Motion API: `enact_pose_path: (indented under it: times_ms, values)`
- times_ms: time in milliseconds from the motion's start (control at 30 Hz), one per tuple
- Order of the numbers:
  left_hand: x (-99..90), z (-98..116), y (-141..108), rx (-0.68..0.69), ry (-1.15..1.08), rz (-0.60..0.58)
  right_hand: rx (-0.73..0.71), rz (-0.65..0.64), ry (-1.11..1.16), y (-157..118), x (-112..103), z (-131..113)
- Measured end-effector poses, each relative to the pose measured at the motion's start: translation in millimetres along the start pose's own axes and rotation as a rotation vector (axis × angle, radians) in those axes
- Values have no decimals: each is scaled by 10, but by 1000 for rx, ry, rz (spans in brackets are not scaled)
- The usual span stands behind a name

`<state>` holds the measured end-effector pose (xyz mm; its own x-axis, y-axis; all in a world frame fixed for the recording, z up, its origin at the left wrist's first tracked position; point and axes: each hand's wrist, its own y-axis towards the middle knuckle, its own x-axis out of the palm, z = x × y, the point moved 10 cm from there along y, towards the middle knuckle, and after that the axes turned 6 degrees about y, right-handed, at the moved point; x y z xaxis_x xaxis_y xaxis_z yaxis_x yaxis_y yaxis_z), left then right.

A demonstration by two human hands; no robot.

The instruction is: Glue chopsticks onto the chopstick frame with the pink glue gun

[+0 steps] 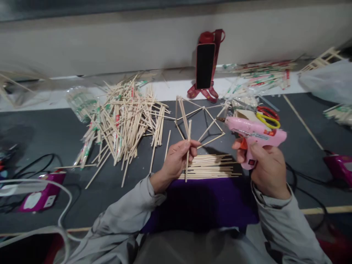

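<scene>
Between thumb and fingers, my left hand point(180, 154) pinches a thin wooden stick point(188, 154) held nearly upright. Other sticks slant up behind that hand, and I cannot tell whether they are held too. My right hand point(265, 163) grips a pink hot glue gun point(255, 134), its nozzle pointing left and a finger at the orange trigger. Beyond both hands lies a frame of joined sticks point(210, 126) in angular shapes. Under my left hand, several loose sticks point(211, 170) lie side by side across the dark table.
A large heap of sticks point(132, 121) spreads at the left. A phone point(205, 66) leans upright against a red bottle point(206, 36) at the back. Scissors point(268, 119) lie behind the glue gun. Magenta boxes point(44, 192) with cables sit at both sides. Wrapped sticks point(264, 77) lie back right.
</scene>
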<state>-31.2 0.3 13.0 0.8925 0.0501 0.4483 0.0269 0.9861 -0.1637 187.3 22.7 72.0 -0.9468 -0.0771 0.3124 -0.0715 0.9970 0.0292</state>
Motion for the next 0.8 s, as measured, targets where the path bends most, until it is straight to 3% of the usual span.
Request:
enact_pose_path:
  times_ms: [167, 267, 467, 667, 800]
  values:
    - [11, 89, -21, 13, 12, 13, -312, 164, -43, -79, -315, -676]
    - [35, 115, -23, 13, 18, 8, -347, 182, -65, -50, -480, -842]
    - [76, 86, -36, -5, 41, 5, -32, 210, 46, 257, -818, -453]
    - [86, 41, -34, -19, 62, -8, 55, 179, 78, 503, -1011, -233]
    - [87, 32, -32, -31, 67, -6, 157, 155, 93, 526, -1024, -93]
